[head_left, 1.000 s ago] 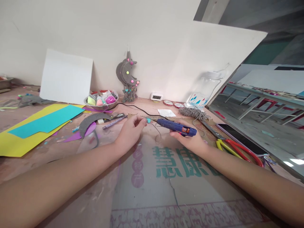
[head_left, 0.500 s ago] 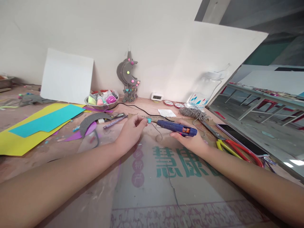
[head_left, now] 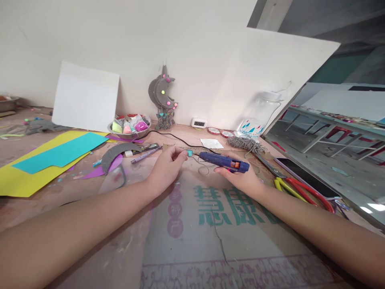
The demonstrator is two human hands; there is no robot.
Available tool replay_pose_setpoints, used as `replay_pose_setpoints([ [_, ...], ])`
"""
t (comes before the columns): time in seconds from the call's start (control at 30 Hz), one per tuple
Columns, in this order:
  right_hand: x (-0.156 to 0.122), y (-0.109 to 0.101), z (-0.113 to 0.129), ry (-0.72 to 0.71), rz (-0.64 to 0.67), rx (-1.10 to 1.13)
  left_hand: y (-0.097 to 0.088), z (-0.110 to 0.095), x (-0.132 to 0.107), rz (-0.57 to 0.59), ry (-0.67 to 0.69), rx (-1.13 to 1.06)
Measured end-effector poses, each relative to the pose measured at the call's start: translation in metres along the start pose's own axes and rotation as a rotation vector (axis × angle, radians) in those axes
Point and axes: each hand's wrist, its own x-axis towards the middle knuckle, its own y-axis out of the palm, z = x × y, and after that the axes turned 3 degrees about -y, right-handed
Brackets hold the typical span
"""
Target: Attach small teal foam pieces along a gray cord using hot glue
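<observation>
Between the thumb and fingers of my left hand [head_left: 169, 168] is a small turquoise piece [head_left: 189, 153], pinched at its edge. My right hand [head_left: 239, 174] is wrapped round a dark blue glue gun [head_left: 224, 161], whose nozzle points left and is at or very near the turquoise piece; I cannot tell if they touch. A thin grey string [head_left: 203, 170] curls below the nozzle. Under both hands lies a printed cardboard sheet [head_left: 192, 245] with green and purple lettering.
Left are yellow paper [head_left: 36, 180], turquoise paper [head_left: 63, 151], a grey crescent [head_left: 112, 156] and a pen [head_left: 146, 155]. Behind stand a bowl of clay packets [head_left: 130, 135], a hanging moon ornament [head_left: 164, 96] and a small clock [head_left: 199, 122]. Right are grey yarn [head_left: 246, 143], scissors [head_left: 303, 192] and a phone [head_left: 306, 176].
Very little differs. The turquoise piece and the glue gun's nozzle have shifted slightly, and the string's loop has moved a little. Both hands keep their grip.
</observation>
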Motion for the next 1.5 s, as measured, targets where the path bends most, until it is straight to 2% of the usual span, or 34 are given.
replay_pose_setpoints([
  [0.53,-0.0005,0.0013,-0.0078,0.002,0.01,0.02,0.0004,0.0007,0.0007,0.006,-0.003,-0.005],
  [0.97,0.0002,0.0011,-0.004,0.019,0.005,0.018,0.0001,-0.0029,-0.0005,0.012,-0.028,-0.009],
  [1.23,-0.0007,0.0019,-0.0086,-0.02,-0.009,0.012,-0.0002,-0.0014,0.0015,-0.025,-0.031,-0.019],
  [1.5,-0.002,0.0015,-0.0059,-0.026,0.003,0.007,-0.001,-0.0073,-0.0013,-0.004,-0.058,0.005],
])
